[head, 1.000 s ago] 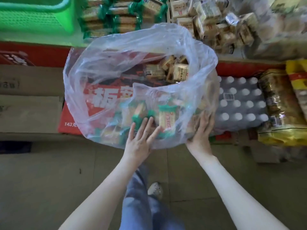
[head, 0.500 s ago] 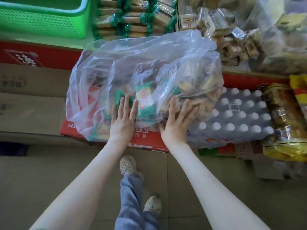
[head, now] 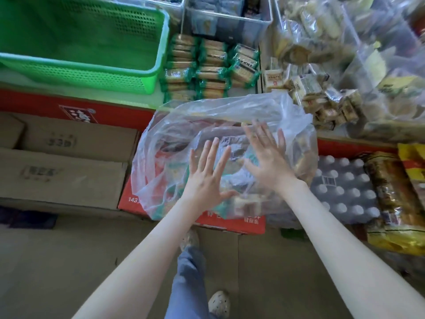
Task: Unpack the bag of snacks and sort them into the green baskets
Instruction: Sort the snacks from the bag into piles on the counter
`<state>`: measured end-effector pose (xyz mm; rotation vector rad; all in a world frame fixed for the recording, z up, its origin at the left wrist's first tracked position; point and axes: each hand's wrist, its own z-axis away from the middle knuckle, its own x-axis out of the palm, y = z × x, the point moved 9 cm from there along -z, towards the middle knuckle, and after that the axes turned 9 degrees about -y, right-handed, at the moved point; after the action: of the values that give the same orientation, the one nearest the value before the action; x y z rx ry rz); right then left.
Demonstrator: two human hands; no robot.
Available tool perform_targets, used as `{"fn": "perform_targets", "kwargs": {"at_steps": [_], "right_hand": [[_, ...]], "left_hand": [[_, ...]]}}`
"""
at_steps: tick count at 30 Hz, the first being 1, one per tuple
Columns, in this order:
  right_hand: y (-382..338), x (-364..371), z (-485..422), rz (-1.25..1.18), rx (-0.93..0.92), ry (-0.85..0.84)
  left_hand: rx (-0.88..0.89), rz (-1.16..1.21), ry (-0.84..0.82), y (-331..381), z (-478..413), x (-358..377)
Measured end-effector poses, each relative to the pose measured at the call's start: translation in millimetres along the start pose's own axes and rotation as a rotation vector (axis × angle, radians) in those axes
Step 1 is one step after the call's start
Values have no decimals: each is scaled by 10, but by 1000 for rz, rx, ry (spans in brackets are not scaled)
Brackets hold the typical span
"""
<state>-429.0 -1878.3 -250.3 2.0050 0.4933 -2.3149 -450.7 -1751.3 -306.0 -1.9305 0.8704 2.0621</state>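
At ten o'clock we see the green basket (head: 80, 77) on a shelf, with stacked green-wrapped packs (head: 207, 70) just beside it toward twelve. In the middle the bag (head: 184, 130) lies slumped on a red box (head: 230, 223). It is thin, clear, crinkled plastic, and green-ended and tan packets show dimly through it. Our left hand (head: 204, 180) lies flat on the bag's near side, fingers straight and spread. Our right hand (head: 266, 162), at its two o'clock, is spread too, palm down on the plastic and blurred. At the bag's three o'clock sits a wrapped pack of bottles (head: 345, 185).
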Motion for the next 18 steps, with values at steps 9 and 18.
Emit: {"fn": "perform_targets", "kwargs": {"at_steps": [9,18], "right_hand": [[233,-161,214,231,-81,96],[1265,175,1003,-294,694,-224]], "left_hand": [[131,-107,-115,182,-536,-22],[409,-190,-547,613,-636,517]]}}
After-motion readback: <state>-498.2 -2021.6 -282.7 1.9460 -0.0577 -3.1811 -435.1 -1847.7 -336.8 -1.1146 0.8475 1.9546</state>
